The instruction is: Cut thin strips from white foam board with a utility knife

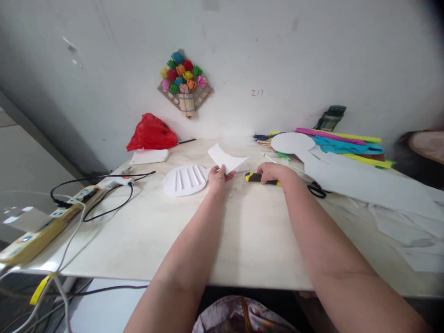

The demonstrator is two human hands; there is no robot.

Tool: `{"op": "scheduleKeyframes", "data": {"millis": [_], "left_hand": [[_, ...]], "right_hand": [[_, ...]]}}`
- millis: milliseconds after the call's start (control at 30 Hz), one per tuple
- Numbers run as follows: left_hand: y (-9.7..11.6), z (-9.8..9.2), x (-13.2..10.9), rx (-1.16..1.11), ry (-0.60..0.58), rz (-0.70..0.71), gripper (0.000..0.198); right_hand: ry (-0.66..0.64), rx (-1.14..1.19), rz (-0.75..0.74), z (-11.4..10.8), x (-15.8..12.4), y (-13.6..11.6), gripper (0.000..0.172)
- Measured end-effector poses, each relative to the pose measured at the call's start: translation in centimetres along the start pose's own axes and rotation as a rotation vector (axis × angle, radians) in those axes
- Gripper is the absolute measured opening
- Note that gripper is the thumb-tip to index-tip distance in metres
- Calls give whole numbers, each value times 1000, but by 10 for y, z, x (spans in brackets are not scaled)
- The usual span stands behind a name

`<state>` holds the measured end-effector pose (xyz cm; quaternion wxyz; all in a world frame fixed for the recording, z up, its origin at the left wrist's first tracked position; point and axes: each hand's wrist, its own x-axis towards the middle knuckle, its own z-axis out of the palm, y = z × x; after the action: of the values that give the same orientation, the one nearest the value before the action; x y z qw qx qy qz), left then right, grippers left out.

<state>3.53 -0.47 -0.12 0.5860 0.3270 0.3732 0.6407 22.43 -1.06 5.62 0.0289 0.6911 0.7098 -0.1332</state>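
Observation:
Pinched in my left hand (pixel 217 177) is a white paper piece (pixel 227 159) with a curved cut edge, tilted up off the table. My right hand (pixel 272 173) is closed over a yellow and black utility knife (pixel 254 177) that lies on the tabletop; its blade end cannot be made out. Just left of my left hand, a round white disc (pixel 169 185) with several raised white strips lies flat. Black-handled scissors (pixel 316 190) rest to the right of my right forearm.
White sheets and offcuts (pixel 360 180) cover the table's right side, with coloured paper rolls (pixel 347 145) behind. A red plastic bag (pixel 151 134) stands at the back left. On the left lie a white glue gun (pixel 119 181), its black cord and a power strip (pixel 52 231). A wall borders the back.

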Motion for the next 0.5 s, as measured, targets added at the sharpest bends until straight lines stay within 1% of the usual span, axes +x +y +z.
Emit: {"op": "scheduleKeyframes", "data": {"millis": [100,167,233,367,433,500], "left_hand": [[2,0,0,-12,22,3,18],[3,0,-1,-14,35,4,15],[4,0,-1,-13,40,5,14],[4,0,-1,14,54,-1,18],[4,-1,-1,25,66,4,19],[5,-2,0,38,84,23,19]], "right_hand": [[-8,24,6,-1,0,2,41],[45,52,6,-5,-2,4,42],[160,107,10,-9,-6,6,45],[441,300,-9,-15,-9,8,54],[616,430,6,-16,-6,8,51],[788,614,40,-17,-1,7,43]]}}
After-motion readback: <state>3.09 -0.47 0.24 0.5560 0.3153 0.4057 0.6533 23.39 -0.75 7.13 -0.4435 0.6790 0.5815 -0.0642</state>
